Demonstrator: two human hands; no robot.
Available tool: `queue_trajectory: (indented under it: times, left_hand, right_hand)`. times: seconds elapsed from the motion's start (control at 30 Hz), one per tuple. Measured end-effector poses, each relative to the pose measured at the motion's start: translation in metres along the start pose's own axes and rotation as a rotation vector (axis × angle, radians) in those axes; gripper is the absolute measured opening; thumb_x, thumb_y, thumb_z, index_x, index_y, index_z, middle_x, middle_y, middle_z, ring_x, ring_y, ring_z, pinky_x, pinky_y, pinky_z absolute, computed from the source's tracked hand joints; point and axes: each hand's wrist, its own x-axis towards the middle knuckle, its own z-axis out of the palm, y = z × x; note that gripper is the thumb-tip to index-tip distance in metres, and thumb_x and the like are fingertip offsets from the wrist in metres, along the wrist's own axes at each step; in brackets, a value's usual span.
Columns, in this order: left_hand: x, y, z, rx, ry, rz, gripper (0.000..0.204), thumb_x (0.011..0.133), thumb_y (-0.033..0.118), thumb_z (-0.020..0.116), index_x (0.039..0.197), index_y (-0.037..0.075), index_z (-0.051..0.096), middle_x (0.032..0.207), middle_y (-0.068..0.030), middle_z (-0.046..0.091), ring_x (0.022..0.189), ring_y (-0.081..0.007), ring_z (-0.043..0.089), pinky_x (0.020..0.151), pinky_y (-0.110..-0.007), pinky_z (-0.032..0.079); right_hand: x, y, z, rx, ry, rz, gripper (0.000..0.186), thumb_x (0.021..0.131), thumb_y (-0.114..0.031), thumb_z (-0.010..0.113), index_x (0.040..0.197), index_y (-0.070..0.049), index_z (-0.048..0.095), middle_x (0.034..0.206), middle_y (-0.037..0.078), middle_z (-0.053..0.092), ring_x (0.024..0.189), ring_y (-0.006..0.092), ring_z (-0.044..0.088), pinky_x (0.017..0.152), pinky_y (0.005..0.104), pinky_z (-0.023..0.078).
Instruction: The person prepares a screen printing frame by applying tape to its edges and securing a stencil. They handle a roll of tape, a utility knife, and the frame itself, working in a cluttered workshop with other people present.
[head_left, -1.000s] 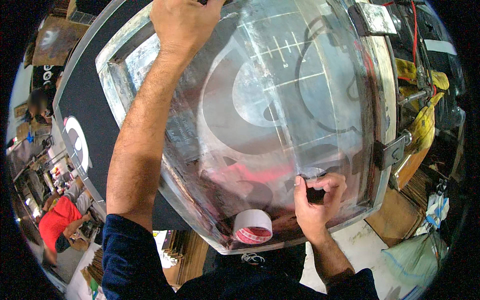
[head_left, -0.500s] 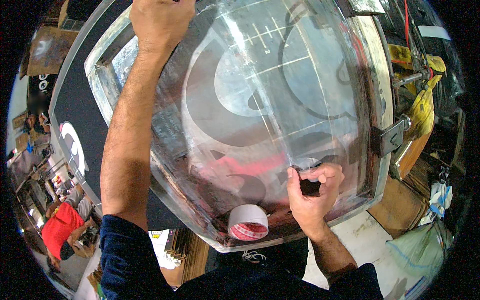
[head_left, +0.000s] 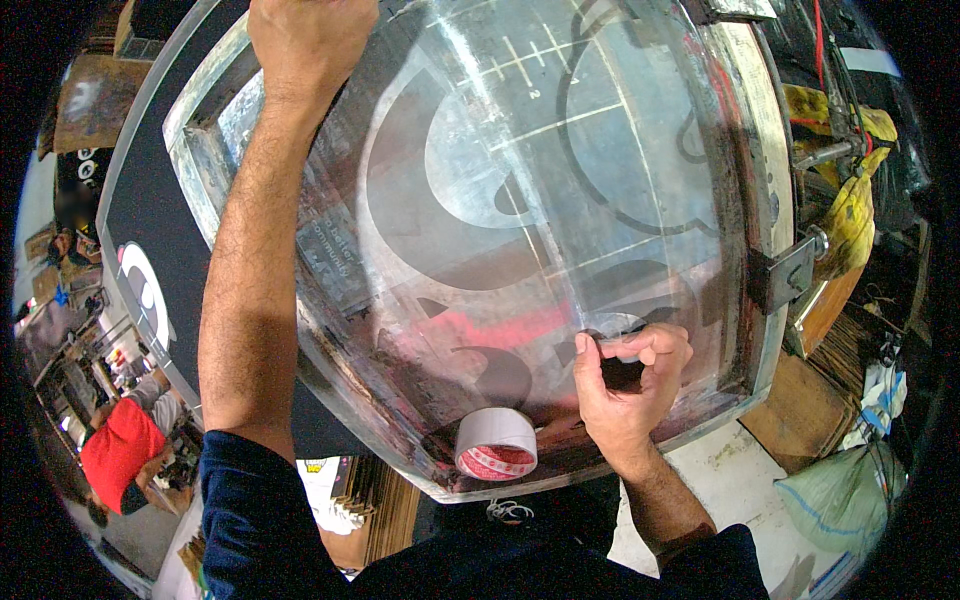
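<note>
A wide, shallow, pale-railed rectangular frame (head_left: 762, 125) with translucent grey mesh (head_left: 655, 215) fills the middle of the view. Compared with a second ago, it sits slightly farther toward 10 o'clock, and both hands have shifted similarly; the right one's pose matches. Inside the frame's rails, at 6 o'clock from its centre, rests a white tape roll (head_left: 497, 427) with a red-patterned hollow core. The right hand (head_left: 635, 400), at 5 o'clock, curls thumb and fingers close together over the mesh; whether its grip pinches clear film I cannot tell. The left hand (head_left: 315, 40), at 11 o'clock, is cut off by the upper edge, its grip unreadable. A dark metal clamp (head_left: 783, 277) touches the frame at 3 o'clock; beyond, toward 4 o'clock, slumps a pale green translucent sack (head_left: 830, 500), contents unclear.
</note>
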Motion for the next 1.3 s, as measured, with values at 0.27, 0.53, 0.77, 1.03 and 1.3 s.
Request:
queue_trajectory:
  times: [0.27,0.53,0.77,1.03,1.3]
  left_hand:
    - [-0.0006,0.0,0.0001,0.022,-0.008,-0.012,0.012,0.08,-0.003,0.076,0.091,0.001,0.079,0.123,-0.0138,0.072,0.098,-0.0213,0.073,0.079,-0.029,0.059]
    - [0.0003,-0.0014,0.0012,0.026,0.009,-0.011,0.013,0.078,-0.001,0.078,0.09,0.003,0.079,0.122,-0.0137,0.072,0.094,-0.0227,0.074,0.077,-0.03,0.059]
    - [-0.0005,-0.0047,0.0039,0.035,0.042,0.013,0.011,0.076,0.003,0.081,0.087,0.005,0.079,0.119,-0.0122,0.073,0.091,-0.0246,0.073,0.074,-0.032,0.059]
    - [0.0004,-0.0074,0.0054,0.123,0.09,0.083,0.012,0.073,0.012,0.083,0.084,0.01,0.08,0.115,-0.0089,0.074,0.101,-0.0283,0.07,0.084,-0.038,0.055]
    - [0.0011,-0.0033,0.0022,0.123,0.077,0.09,0.011,0.073,0.013,0.084,0.083,0.01,0.079,0.112,-0.008,0.073,0.098,-0.0281,0.069,0.082,-0.039,0.054]
  right_hand:
    - [0.0021,-0.0005,0.0,-0.042,-0.003,-0.038,0.042,0.072,-0.009,0.09,0.093,-0.014,0.054,0.085,-0.003,0.058,0.087,0.0212,0.053,0.083,0.0403,0.036]
    - [0.0013,-0.0002,0.0013,-0.019,0.02,-0.021,0.042,0.071,-0.009,0.09,0.091,-0.014,0.054,0.083,-0.002,0.056,0.085,0.0218,0.053,0.08,0.0402,0.036]
    - [-0.0019,0.0003,0.0041,0.05,0.031,0.048,0.041,0.071,-0.008,0.09,0.09,-0.014,0.054,0.082,-0.003,0.057,0.085,0.0219,0.053,0.078,0.0408,0.035]
    - [-0.0026,-0.0011,0.0043,0.032,0.034,0.057,0.04,0.072,-0.009,0.089,0.09,-0.016,0.054,0.081,-0.005,0.057,0.084,0.0197,0.052,0.08,0.0399,0.034]
    - [-0.0043,-0.0004,0.0034,0.03,0.02,0.046,0.042,0.073,-0.008,0.089,0.094,-0.015,0.053,0.081,-0.005,0.057,0.086,0.0187,0.052,0.087,0.0398,0.032]
